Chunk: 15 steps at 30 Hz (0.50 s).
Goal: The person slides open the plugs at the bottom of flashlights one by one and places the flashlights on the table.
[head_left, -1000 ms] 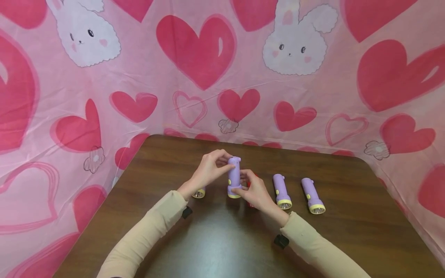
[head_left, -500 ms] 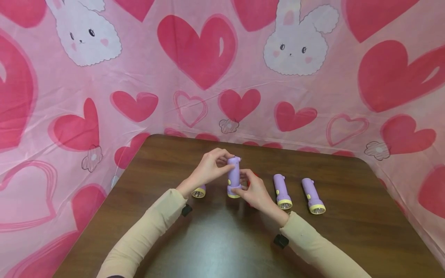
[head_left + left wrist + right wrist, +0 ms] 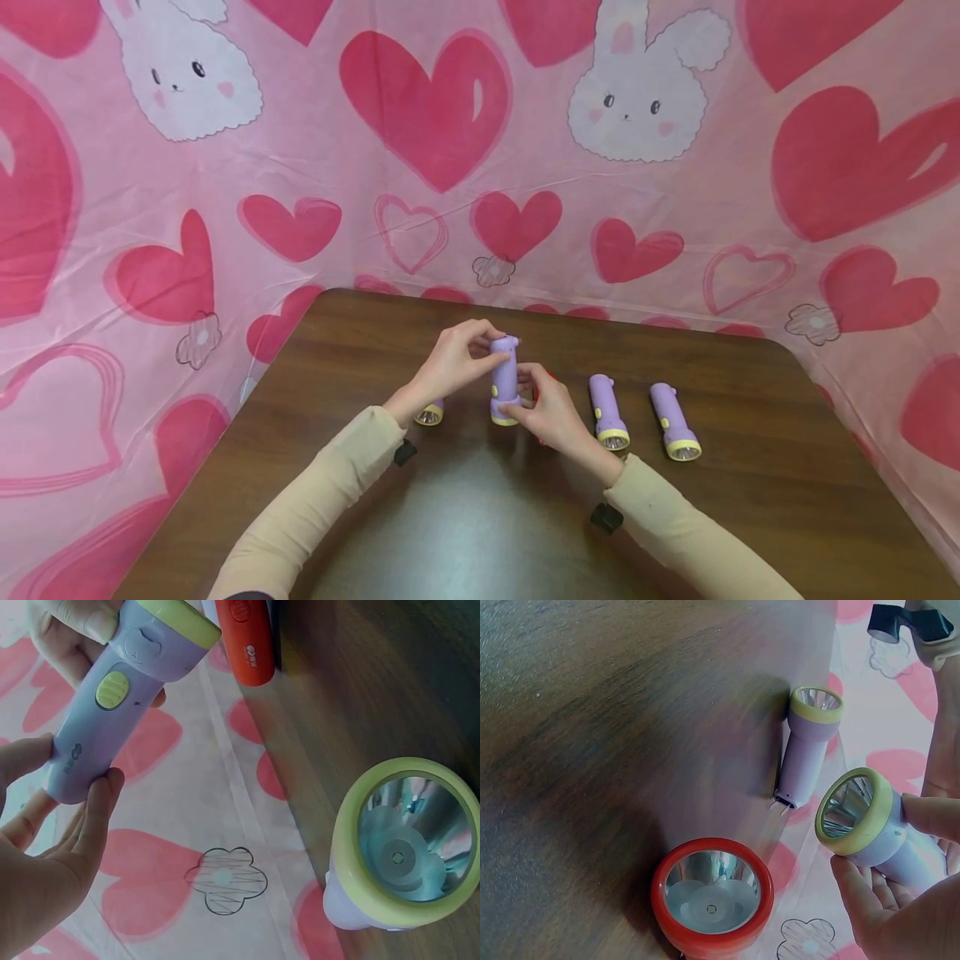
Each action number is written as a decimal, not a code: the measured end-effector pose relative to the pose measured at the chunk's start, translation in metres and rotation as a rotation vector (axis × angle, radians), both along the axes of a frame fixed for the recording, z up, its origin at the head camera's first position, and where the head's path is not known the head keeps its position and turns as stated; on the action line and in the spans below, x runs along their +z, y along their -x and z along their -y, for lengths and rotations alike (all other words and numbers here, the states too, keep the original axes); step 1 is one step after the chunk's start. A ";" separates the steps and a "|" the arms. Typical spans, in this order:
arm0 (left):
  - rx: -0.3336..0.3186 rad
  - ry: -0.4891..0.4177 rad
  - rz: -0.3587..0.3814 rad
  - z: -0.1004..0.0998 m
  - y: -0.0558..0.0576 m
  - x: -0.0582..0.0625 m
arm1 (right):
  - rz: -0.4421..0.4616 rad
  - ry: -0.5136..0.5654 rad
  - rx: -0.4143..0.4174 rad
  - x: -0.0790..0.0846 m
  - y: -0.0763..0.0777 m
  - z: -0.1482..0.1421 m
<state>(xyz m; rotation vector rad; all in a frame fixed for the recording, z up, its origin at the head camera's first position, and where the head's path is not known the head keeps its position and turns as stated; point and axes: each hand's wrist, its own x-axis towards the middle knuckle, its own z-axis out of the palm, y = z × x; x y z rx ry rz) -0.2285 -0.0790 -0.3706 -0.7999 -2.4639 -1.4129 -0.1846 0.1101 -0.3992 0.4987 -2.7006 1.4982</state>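
My left hand and right hand together hold a purple flashlight with a yellow rim and a yellow switch. Left fingers and thumb grip its tail end; the right thumb and fingers pinch around the head near the rim. In the left wrist view the flashlight shows its switch side, raised over the table. Its reflector faces the camera in the right wrist view. A red flashlight lies beside my right hand, largely hidden behind it in the head view.
Another purple flashlight lies by my left wrist, partly covered; two thin metal prongs stick out of its tail in the right wrist view. Two more purple flashlights, one nearer and one farther right, lie on the brown table. A pink heart-print cloth surrounds it.
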 end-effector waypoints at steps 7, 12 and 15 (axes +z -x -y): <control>0.001 0.027 -0.021 0.000 0.000 0.002 | -0.012 -0.004 0.005 -0.001 0.001 0.000; -0.005 0.051 -0.023 0.000 -0.001 0.003 | -0.009 -0.002 0.003 -0.002 0.001 0.001; -0.010 0.059 -0.015 0.001 -0.001 0.003 | -0.007 0.001 0.010 -0.002 0.001 0.002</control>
